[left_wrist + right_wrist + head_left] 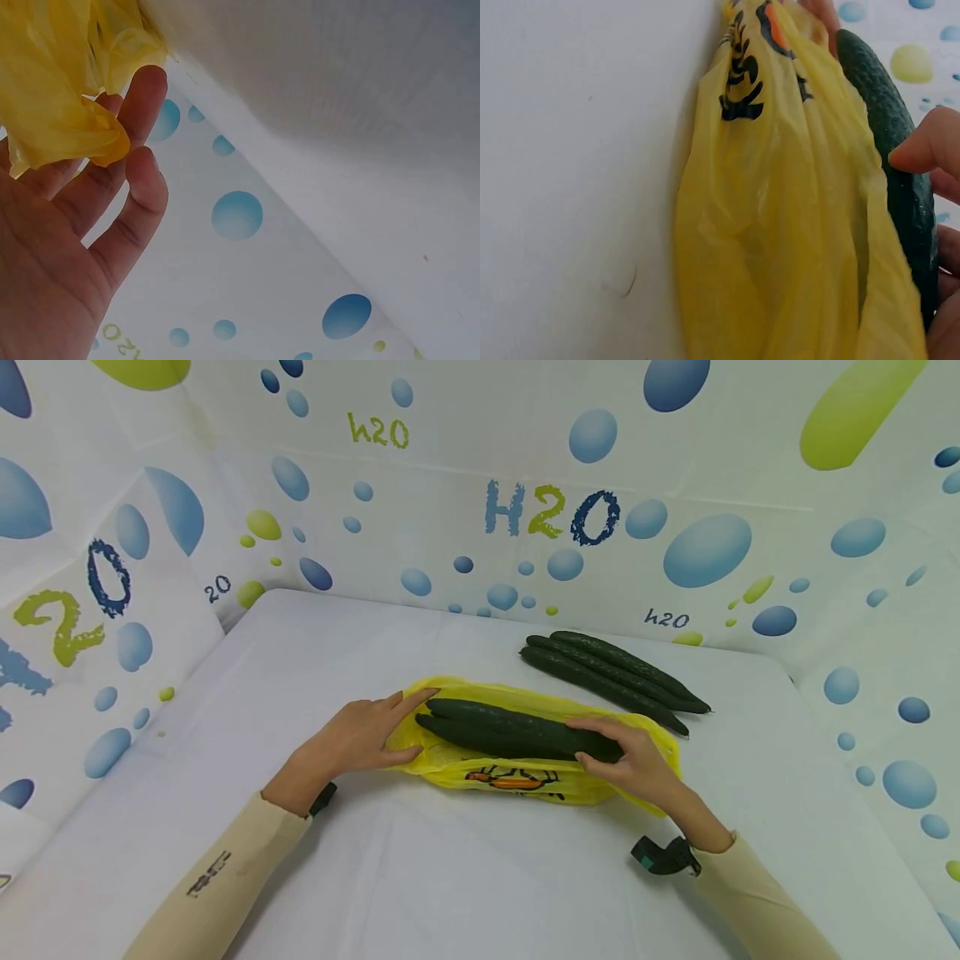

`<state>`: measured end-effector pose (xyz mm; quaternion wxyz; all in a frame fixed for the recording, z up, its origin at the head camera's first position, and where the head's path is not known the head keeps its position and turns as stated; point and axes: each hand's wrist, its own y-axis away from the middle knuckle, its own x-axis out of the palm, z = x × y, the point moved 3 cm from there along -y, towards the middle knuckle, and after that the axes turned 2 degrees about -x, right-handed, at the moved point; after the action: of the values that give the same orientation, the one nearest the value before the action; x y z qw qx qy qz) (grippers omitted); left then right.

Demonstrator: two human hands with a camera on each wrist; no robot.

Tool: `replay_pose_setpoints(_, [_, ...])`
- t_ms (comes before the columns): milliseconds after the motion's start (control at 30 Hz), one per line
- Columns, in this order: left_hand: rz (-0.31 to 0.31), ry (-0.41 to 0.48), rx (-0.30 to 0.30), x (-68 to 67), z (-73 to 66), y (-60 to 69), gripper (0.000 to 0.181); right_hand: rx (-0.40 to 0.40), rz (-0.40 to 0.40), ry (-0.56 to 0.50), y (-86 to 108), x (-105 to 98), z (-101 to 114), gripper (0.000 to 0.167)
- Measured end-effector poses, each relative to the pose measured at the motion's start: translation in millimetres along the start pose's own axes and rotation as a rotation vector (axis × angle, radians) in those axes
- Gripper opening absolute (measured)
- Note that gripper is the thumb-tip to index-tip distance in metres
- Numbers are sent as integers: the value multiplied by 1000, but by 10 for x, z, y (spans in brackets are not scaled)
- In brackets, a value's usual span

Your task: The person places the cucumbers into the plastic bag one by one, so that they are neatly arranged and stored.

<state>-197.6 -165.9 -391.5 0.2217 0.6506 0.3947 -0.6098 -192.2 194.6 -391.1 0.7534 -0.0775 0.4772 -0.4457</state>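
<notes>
A yellow plastic bag (pixel 442 774) with a printed logo lies mid-table, its mouth spread upward. At least two dark green cucumbers (pixel 480 727) lie side by side in it. At the bag's left end is my left hand (pixel 360 735), thumb and fingers spread against the plastic; the left wrist view shows its fingers (pixel 142 112) mostly straight, with yellow film draped over some. My right hand (pixel 637 760) grips the right end of a cucumber (pixel 907 202) between thumb and fingers, inside the bag's mouth. Part of that cucumber is hidden by the bag and hand.
Three more cucumbers (pixel 600 668) lie together on the white table (pixel 465 877) behind the bag's right end. A white curtain (pixel 450 510) with blue and green drops rises along the table's back and sides.
</notes>
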Motion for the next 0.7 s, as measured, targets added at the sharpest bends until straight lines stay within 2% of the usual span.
replay_pose_setpoints(233, [8,15,0,34,-14,6,76,-23,-4,62,60,47,-76,49])
replay_pose_setpoints(400, [-2,8,13,62,-8,15,76,15,17,137,83,74,-123,46])
replay_pose_setpoints(533, [-5,10,16,85,-7,24,75,7,36,192,86,103,-131,44])
replay_pose_setpoints(700, [-13,-5,17,103,5,39,76,23,34,202,76,118,-132,42])
